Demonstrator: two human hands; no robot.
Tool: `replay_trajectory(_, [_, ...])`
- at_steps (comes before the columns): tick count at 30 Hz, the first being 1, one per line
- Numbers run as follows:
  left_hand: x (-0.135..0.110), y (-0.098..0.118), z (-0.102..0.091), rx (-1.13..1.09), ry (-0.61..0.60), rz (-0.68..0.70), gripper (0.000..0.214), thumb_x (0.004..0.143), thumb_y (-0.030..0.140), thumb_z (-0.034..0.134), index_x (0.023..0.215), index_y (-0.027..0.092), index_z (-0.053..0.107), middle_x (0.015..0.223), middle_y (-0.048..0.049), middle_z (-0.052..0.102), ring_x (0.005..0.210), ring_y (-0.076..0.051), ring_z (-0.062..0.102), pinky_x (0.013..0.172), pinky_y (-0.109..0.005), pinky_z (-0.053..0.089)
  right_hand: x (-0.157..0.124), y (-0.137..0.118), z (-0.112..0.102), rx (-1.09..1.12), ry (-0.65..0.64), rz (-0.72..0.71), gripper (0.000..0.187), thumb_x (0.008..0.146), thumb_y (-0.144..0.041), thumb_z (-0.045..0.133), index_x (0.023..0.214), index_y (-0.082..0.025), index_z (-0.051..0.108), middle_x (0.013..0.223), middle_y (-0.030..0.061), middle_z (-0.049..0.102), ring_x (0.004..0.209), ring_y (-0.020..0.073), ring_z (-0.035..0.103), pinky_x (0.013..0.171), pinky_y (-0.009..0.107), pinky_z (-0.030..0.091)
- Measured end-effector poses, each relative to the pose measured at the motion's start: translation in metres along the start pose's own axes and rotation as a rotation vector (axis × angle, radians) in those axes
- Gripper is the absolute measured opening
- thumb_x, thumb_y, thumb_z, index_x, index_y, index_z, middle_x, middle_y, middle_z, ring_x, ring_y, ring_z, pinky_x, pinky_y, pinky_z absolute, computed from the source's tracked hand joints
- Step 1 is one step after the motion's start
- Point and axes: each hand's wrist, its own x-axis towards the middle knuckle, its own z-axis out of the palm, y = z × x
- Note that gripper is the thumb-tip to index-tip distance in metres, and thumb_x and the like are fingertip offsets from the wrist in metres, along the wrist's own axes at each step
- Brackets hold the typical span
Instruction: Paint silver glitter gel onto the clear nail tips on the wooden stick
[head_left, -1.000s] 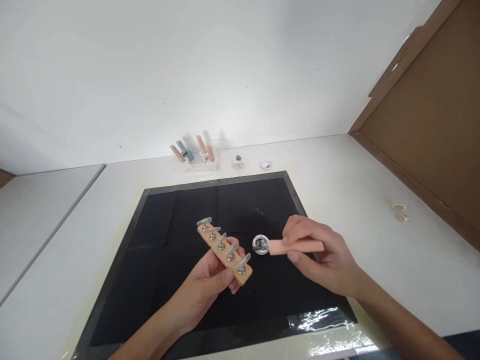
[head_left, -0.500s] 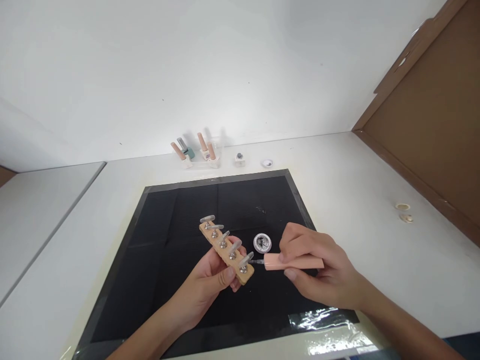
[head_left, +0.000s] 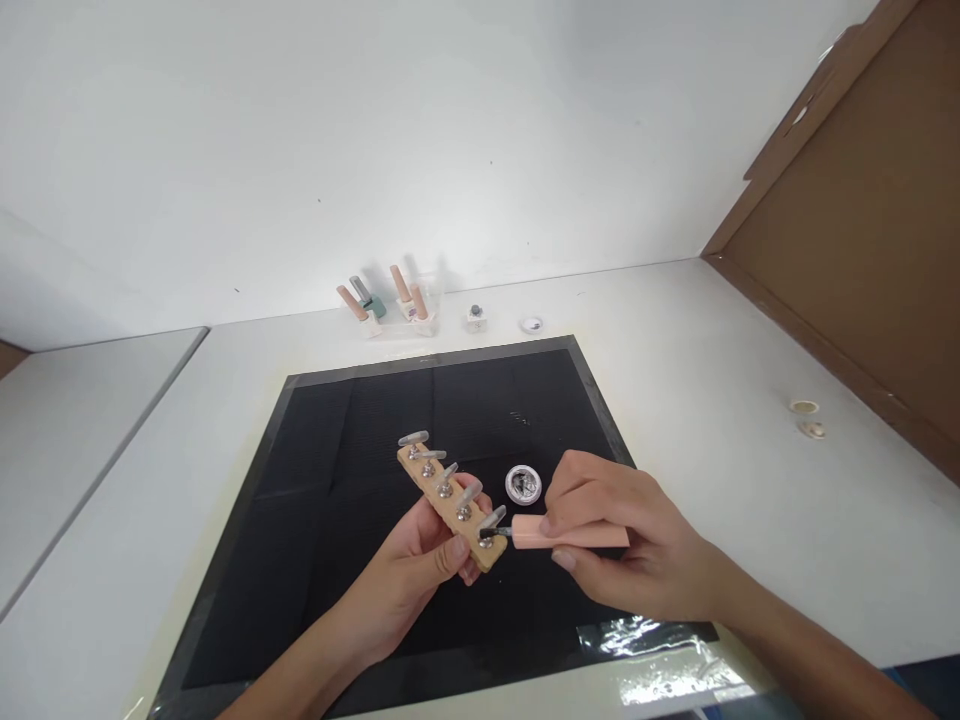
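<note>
Low centre of the frame, over the black square mat (head_left: 337,430), my left hand (head_left: 420,570) clamps the tan wooden nail-tip strip (head_left: 450,503). My right hand (head_left: 622,545), fingers pinched on the peach brush cap (head_left: 570,533), has left the small round silver jar (head_left: 523,484); its brush now touches the nearest tip. I read no writing anywhere.

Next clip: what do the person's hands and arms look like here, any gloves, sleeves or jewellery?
Both are bare. The left hand and right hand wear no gloves, and no rings, watch or bracelet show. Both forearms are uncovered to the picture's lower edge, with no sleeve in view. The visible fingernails look short and unpainted, though they are small in the picture.
</note>
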Motion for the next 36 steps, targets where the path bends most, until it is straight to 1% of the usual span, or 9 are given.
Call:
replay_trajectory(7, [-0.0015, 0.0004, 0.0002, -0.001, 0.005, -0.002, 0.034, 0.073, 0.027, 0.076, 0.105, 0.026, 0.066, 0.093, -0.0016, 0.06, 0.063, -0.009, 0.049, 0.056, -0.023, 0.036, -0.0016, 0.0005, -0.0021, -0.034, 0.099, 0.02, 0.025, 0.073, 0.0, 0.053, 0.085, -0.021, 0.058, 0.065, -0.0015, 0.053, 0.061, 0.0119, 0.049, 0.053, 0.025, 0.041])
replay_trajectory(10, [-0.001, 0.0008, 0.0007, -0.002, 0.004, 0.0, 0.035, 0.072, 0.028, 0.077, 0.105, 0.025, 0.066, 0.093, -0.0016, 0.06, 0.065, -0.01, 0.05, 0.056, -0.023, 0.037, -0.0007, 0.0003, -0.0012, 0.014, 0.06, -0.012, 0.023, 0.073, -0.001, 0.054, 0.086, -0.02, 0.058, 0.067, -0.0009, 0.054, 0.062, 0.012, 0.049, 0.053, 0.025, 0.042])
replay_trajectory(13, [-0.0003, 0.0013, 0.0009, 0.006, 0.0, -0.006, 0.035, 0.073, 0.029, 0.077, 0.105, 0.026, 0.066, 0.094, -0.0011, 0.06, 0.066, -0.009, 0.051, 0.057, -0.023, 0.037, -0.0007, 0.002, -0.0015, 0.001, 0.027, 0.029, 0.022, 0.075, -0.001, 0.054, 0.085, -0.021, 0.057, 0.067, -0.0015, 0.056, 0.062, 0.0117, 0.049, 0.056, 0.025, 0.042])
replay_trajectory(18, [0.0009, 0.001, -0.0004, 0.004, -0.013, -0.009, 0.034, 0.074, 0.029, 0.076, 0.106, 0.027, 0.066, 0.094, -0.0007, 0.061, 0.064, -0.008, 0.051, 0.056, -0.021, 0.037, -0.0041, 0.0054, -0.0032, -0.008, 0.091, 0.047, 0.022, 0.074, 0.0, 0.055, 0.084, -0.019, 0.058, 0.068, -0.0013, 0.055, 0.064, 0.0111, 0.049, 0.057, 0.025, 0.041])
replay_trajectory(21, [0.0005, 0.0004, -0.0012, 0.005, -0.004, -0.012, 0.035, 0.072, 0.029, 0.077, 0.106, 0.027, 0.066, 0.093, -0.0002, 0.061, 0.065, -0.008, 0.052, 0.057, -0.021, 0.038, -0.0032, 0.0045, -0.0019, 0.039, 0.048, -0.018, 0.02, 0.073, 0.0, 0.055, 0.085, -0.017, 0.059, 0.068, -0.0011, 0.056, 0.064, 0.0106, 0.05, 0.058, 0.025, 0.042])
replay_trajectory(24, [-0.0004, 0.0004, -0.0009, 0.015, -0.002, -0.021, 0.036, 0.072, 0.03, 0.077, 0.106, 0.028, 0.066, 0.092, 0.0003, 0.061, 0.065, -0.007, 0.051, 0.057, -0.02, 0.039, -0.002, 0.0046, -0.0013, 0.04, 0.005, 0.012, 0.02, 0.075, 0.0, 0.055, 0.084, -0.017, 0.059, 0.07, -0.0013, 0.058, 0.064, 0.01, 0.051, 0.06, 0.025, 0.042])
replay_trajectory(29, [-0.0001, 0.0005, -0.0008, 0.014, -0.011, -0.02, 0.036, 0.073, 0.03, 0.077, 0.107, 0.028, 0.065, 0.093, 0.0001, 0.061, 0.065, -0.007, 0.051, 0.057, -0.02, 0.039, -0.0043, 0.0061, -0.0028, 0.063, 0.081, 0.047, 0.02, 0.074, -0.001, 0.057, 0.084, -0.018, 0.058, 0.07, -0.0014, 0.056, 0.066, 0.0105, 0.05, 0.059, 0.025, 0.042])
replay_trajectory(32, [0.0005, 0.0002, -0.0014, 0.001, -0.007, -0.027, 0.038, 0.072, 0.031, 0.078, 0.108, 0.028, 0.065, 0.092, 0.0002, 0.061, 0.065, -0.007, 0.051, 0.057, -0.02, 0.039, -0.0032, 0.0049, -0.0023, 0.076, 0.049, -0.001, 0.02, 0.073, -0.001, 0.055, 0.084, -0.018, 0.059, 0.067, -0.0017, 0.056, 0.064, 0.0107, 0.049, 0.059, 0.025, 0.041])
replay_trajectory(36, [0.0002, 0.0002, -0.001, 0.01, -0.014, -0.018, 0.036, 0.073, 0.03, 0.077, 0.107, 0.027, 0.066, 0.092, -0.0002, 0.061, 0.064, -0.007, 0.051, 0.056, -0.02, 0.038, -0.0009, 0.0043, -0.0022, 0.002, 0.036, 0.031, 0.022, 0.073, 0.001, 0.054, 0.084, -0.018, 0.058, 0.065, -0.0023, 0.057, 0.061, 0.0101, 0.049, 0.059, 0.025, 0.04])
